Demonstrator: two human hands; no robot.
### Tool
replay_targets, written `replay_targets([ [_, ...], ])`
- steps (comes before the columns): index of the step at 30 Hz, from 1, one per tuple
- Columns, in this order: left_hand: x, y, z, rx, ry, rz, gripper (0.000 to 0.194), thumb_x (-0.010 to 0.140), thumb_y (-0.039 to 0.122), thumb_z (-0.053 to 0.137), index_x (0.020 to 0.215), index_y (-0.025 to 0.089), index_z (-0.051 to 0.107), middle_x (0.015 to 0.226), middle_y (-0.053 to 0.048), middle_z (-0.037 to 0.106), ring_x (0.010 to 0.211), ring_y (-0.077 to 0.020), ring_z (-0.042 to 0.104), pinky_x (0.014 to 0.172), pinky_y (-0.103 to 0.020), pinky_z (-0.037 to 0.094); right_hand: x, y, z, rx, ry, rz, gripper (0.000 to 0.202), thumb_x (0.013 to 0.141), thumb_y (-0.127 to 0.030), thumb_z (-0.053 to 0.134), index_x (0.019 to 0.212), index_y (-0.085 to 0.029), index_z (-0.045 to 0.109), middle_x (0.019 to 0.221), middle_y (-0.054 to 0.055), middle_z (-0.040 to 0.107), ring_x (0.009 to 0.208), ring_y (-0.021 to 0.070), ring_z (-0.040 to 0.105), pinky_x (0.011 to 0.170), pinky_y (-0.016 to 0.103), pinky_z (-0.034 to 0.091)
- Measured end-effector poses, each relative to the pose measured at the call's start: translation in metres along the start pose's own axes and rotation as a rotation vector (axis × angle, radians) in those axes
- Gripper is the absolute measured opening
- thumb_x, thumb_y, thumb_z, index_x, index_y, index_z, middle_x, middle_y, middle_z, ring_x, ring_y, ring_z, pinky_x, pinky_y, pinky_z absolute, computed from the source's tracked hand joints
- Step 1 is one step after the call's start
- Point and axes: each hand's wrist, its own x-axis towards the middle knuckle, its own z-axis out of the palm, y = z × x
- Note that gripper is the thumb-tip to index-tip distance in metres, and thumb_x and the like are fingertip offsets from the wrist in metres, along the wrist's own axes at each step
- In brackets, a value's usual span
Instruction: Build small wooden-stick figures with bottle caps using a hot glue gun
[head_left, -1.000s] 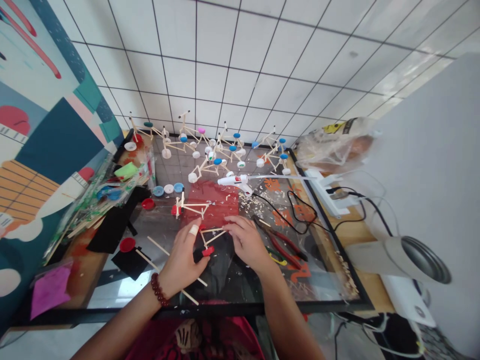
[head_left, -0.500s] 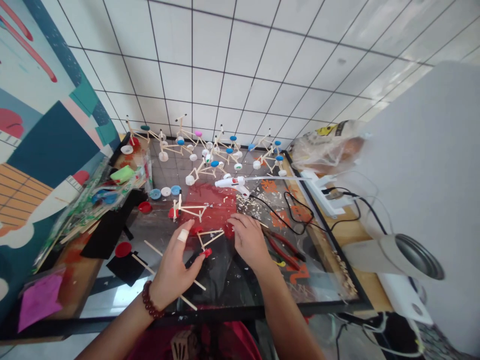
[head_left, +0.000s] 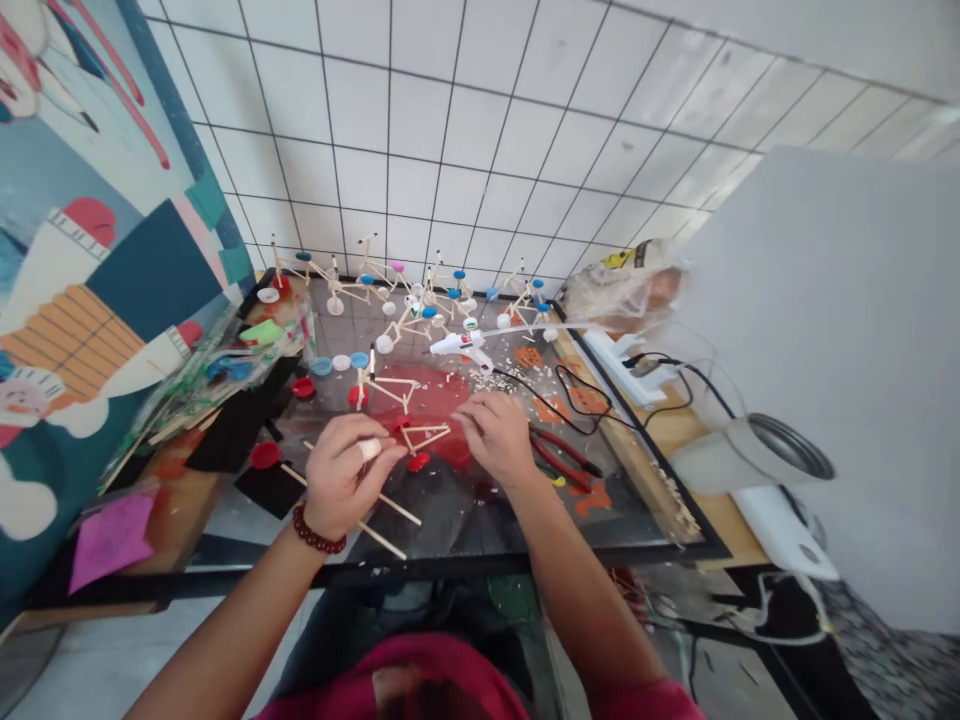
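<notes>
Stick frame (head_left: 421, 436), long axis left-right

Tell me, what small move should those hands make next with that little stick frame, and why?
Probably steady it and press the joint. The left hand and right hand flank the stick frame, whose red cap sits at its lower corner, while the glue gun lies unused behind.

**Items on and about the table**

Glue gun (head_left: 461, 346), white, behind red mat (head_left: 435, 400). Red pliers (head_left: 559, 455) at right. Stick-and-cap models (head_left: 420, 295) along tiled wall (head_left: 480, 130). Power strip (head_left: 622, 365), black cable (head_left: 570, 395), plastic bag (head_left: 622, 285), pink paper (head_left: 109, 540).
</notes>
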Motion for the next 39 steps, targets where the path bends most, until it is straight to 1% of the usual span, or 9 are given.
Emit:
replay_targets([
  [8, -0.007, -0.026, -0.003, 0.117, 0.298, -0.203, 0.025, 0.096, 0.027, 0.050, 0.111, 0.015, 0.066, 0.103, -0.010, 0.069, 0.100, -0.0210, 0.066, 0.092, -0.037, 0.051, -0.016, -0.065, -0.006, 0.039, -0.112, -0.062, 0.016, 0.096, -0.031, 0.058, 0.091, -0.022, 0.071, 0.093, 0.006, 0.071, 0.091, 0.0205, 0.061, 0.084, 0.035, 0.042],
  [12, -0.006, -0.034, -0.001, 0.124, 0.322, -0.127, 0.024, 0.094, 0.024, 0.053, 0.110, 0.014, 0.067, 0.102, -0.012, 0.069, 0.100, -0.0228, 0.065, 0.091, -0.038, 0.052, -0.053, -0.105, -0.005, -0.004, -0.276, 0.017, 0.015, 0.086, -0.033, 0.073, 0.096, -0.022, 0.072, 0.095, 0.005, 0.070, 0.091, 0.0215, 0.061, 0.081, 0.033, 0.042],
  [16, -0.010, -0.026, -0.001, 0.115, 0.234, 0.043, 0.026, 0.091, 0.014, 0.055, 0.115, 0.017, 0.066, 0.105, -0.012, 0.067, 0.102, -0.0234, 0.064, 0.091, -0.040, 0.053, -0.079, -0.113, 0.004, -0.029, -0.318, 0.082, 0.008, 0.090, -0.021, 0.065, 0.094, -0.024, 0.071, 0.094, 0.002, 0.068, 0.087, 0.0186, 0.062, 0.079, 0.030, 0.041],
  [21, -0.014, -0.002, 0.000, 0.048, -0.036, 0.332, 0.033, 0.087, 0.008, 0.059, 0.118, 0.019, 0.065, 0.107, -0.011, 0.069, 0.106, -0.0253, 0.062, 0.093, -0.044, 0.052, -0.077, -0.103, 0.005, -0.135, -0.175, 0.128, 0.015, 0.090, -0.008, 0.054, 0.090, -0.019, 0.064, 0.088, 0.005, 0.068, 0.081, 0.0205, 0.060, 0.075, 0.031, 0.040],
  [25, -0.016, 0.007, 0.005, 0.091, -0.236, 0.412, 0.033, 0.089, 0.017, 0.059, 0.122, 0.016, 0.063, 0.112, -0.014, 0.070, 0.108, -0.0278, 0.061, 0.095, -0.045, 0.051, -0.069, -0.097, -0.006, -0.125, 0.011, 0.102, 0.017, 0.093, -0.010, 0.047, 0.092, -0.018, 0.062, 0.084, 0.006, 0.067, 0.078, 0.0209, 0.059, 0.075, 0.032, 0.042],
  [28, -0.020, 0.003, 0.012, 0.144, -0.349, 0.419, 0.032, 0.090, 0.011, 0.050, 0.118, 0.014, 0.065, 0.104, -0.013, 0.073, 0.095, -0.0247, 0.066, 0.083, -0.038, 0.055, -0.065, -0.087, -0.017, -0.106, 0.010, 0.025, 0.019, 0.096, -0.014, 0.045, 0.095, -0.019, 0.063, 0.086, 0.007, 0.068, 0.081, 0.0208, 0.060, 0.078, 0.032, 0.045],
  [31, -0.024, -0.004, 0.016, 0.203, -0.351, 0.371, 0.032, 0.091, 0.008, 0.045, 0.115, 0.015, 0.066, 0.094, -0.012, 0.074, 0.085, -0.0226, 0.069, 0.073, -0.033, 0.056, -0.068, -0.061, -0.037, -0.135, -0.066, 0.020, 0.016, 0.094, -0.017, 0.051, 0.104, -0.019, 0.064, 0.098, 0.010, 0.070, 0.094, 0.0227, 0.062, 0.086, 0.034, 0.047],
  [35, -0.024, -0.008, 0.013, 0.160, -0.257, 0.288, 0.028, 0.098, 0.020, 0.046, 0.122, 0.016, 0.061, 0.099, -0.011, 0.076, 0.089, -0.0209, 0.072, 0.077, -0.030, 0.056, -0.078, -0.008, -0.073, -0.244, -0.185, 0.338, 0.017, 0.091, -0.014, 0.054, 0.099, -0.019, 0.069, 0.105, 0.009, 0.071, 0.105, 0.0225, 0.062, 0.094, 0.033, 0.046],
  [39, -0.022, -0.005, 0.009, 0.151, -0.184, 0.280, 0.030, 0.101, 0.029, 0.045, 0.121, 0.014, 0.061, 0.103, -0.011, 0.076, 0.090, -0.0208, 0.072, 0.078, -0.029, 0.054, -0.064, 0.032, -0.083, -0.272, -0.226, 0.450, 0.025, 0.093, -0.016, 0.049, 0.104, -0.018, 0.071, 0.104, 0.009, 0.073, 0.101, 0.0210, 0.065, 0.090, 0.030, 0.047],
])
